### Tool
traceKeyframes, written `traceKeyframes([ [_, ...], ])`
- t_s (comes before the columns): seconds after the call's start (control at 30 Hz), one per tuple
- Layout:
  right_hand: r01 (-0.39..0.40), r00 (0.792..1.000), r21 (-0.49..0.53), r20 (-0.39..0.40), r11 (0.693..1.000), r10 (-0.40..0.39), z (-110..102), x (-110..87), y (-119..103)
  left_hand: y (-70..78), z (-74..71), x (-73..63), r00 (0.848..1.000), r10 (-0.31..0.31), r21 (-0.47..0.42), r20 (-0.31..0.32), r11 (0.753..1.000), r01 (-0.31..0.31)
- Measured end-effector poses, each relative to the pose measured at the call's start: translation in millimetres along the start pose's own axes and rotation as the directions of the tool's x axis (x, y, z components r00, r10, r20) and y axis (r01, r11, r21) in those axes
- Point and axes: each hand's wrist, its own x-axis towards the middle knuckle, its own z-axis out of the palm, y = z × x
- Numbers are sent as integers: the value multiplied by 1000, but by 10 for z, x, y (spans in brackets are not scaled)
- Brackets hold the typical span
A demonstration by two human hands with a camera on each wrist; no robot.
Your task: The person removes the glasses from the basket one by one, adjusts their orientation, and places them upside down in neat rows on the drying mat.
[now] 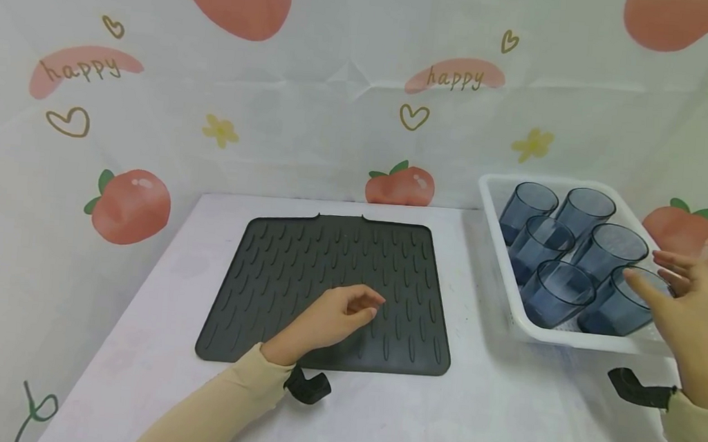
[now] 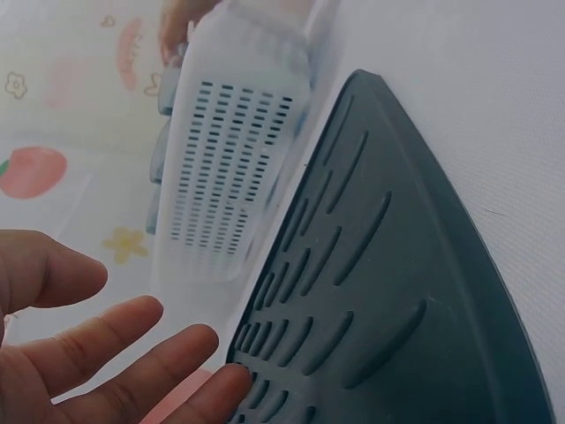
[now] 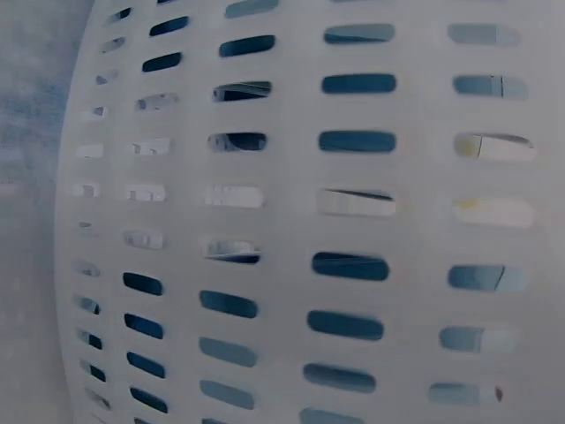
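Note:
Over the dark drying mat (image 1: pixel 328 295) hangs my left hand (image 1: pixel 334 316), its fingers loosely bent and nothing in them. The left wrist view shows these fingers (image 2: pixel 132 353) spread beside the mat's edge. On the right, a white plastic basket (image 1: pixel 594 340) holds several blue-tinted drinking glasses in two rows, mouths up. My right hand (image 1: pixel 690 310) is at the front right glass (image 1: pixel 611 314), with thumb and fingers apart around its rim. In the right wrist view, the slotted basket wall (image 3: pixel 287 168) fills most of the picture and hides that hand.
A white cloth covers the table (image 1: pixel 388 425). Behind it hangs a white backdrop (image 1: pixel 335 143) printed with fruit, hearts and flowers. The basket stands right of the mat, near the backdrop. Black straps (image 1: pixel 310 387) stick out at both wrists.

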Motion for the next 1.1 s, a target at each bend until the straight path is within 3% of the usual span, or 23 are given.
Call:
traceKeyframes([
  [0.77,14,993,-146,118,989,3,-34,3,76,16,-10,-29,1000,11,8,-7,1000,-11],
  [1.1,41,988,-163,156,986,-15,-52,20,83,11,-10,-25,1000,9,16,-11,1000,-9],
])
